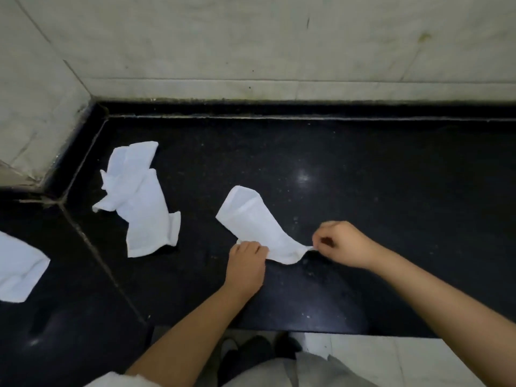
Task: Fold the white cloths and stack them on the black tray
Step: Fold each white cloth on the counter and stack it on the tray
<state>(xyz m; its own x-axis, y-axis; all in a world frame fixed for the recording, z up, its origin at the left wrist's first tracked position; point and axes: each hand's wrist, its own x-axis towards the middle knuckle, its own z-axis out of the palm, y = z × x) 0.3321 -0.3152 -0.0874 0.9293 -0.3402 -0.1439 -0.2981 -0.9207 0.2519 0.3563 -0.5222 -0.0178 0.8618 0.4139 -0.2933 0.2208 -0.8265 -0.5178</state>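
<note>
A white cloth lies partly folded on the black stone counter, in the middle of the view. My left hand pinches its near left corner. My right hand pinches its near right corner, which is pulled into a thin point. A second white cloth, crumpled, lies to the left on the counter. A third white cloth shows at the left edge. No black tray is in view.
Pale tiled walls close off the counter at the back and far left, forming a corner. The counter's front edge runs just above a light floor and my dark shoes.
</note>
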